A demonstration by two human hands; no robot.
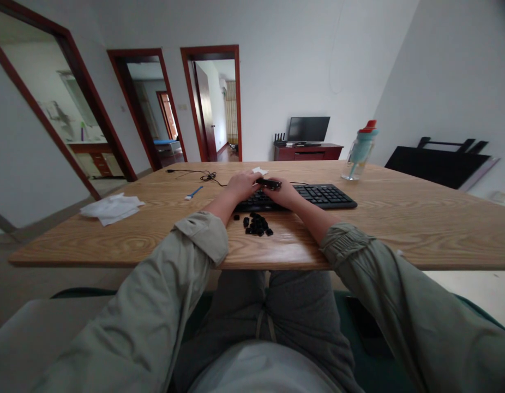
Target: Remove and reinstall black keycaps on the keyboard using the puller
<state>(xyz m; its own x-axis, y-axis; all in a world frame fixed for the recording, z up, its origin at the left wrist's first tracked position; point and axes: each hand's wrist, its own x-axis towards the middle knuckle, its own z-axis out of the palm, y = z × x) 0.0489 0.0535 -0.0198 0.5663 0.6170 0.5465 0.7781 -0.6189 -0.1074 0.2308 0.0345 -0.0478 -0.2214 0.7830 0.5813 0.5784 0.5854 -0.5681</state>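
A black keyboard (328, 196) lies across the table, with part of its left half hidden by my hands. Over that half, my right hand (284, 192) is closed around a small, long black object (269, 183), whose exact kind I cannot make out. My left hand (242, 185) is beside it, its fingers curled in near the object's left end; what they pinch, if anything, is hidden. In front of the keyboard sits a heap of loose black keycaps (258, 224), and a single keycap (236, 217) lies apart to its left.
A blue-handled brush (194, 192) and a black cable (209, 176) lie left of my hands. Crumpled white tissues (112, 207) rest at the table's left, with a smaller white piece (259, 171) behind my hands. A bottle with a red lid (360, 152) stands at the back right.
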